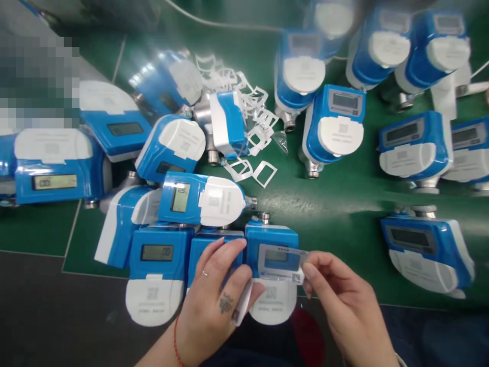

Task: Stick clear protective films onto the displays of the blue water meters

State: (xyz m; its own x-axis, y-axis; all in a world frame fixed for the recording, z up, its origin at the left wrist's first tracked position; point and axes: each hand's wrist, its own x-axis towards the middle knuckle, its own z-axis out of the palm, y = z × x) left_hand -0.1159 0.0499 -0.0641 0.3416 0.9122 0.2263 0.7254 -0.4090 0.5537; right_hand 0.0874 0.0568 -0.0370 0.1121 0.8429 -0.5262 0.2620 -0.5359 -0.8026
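Observation:
My right hand pinches the right edge of a clear-windowed label between thumb and fingertips. The label lies over or just above the display of a blue-and-white water meter at the near table edge; I cannot tell whether it touches. My left hand, with a ring and a red cord bracelet, is closed on a second label, seen nearly edge-on by the thumb. It covers much of another water meter. Left of that stands a water meter with its display and white lid showing.
Another water meter lies sideways behind my left hand. Cut-out label frames and scraps are heaped mid-table. Several meters crowd the left. On the right, more meters, such as this one, have grey labels round their displays. The table is green.

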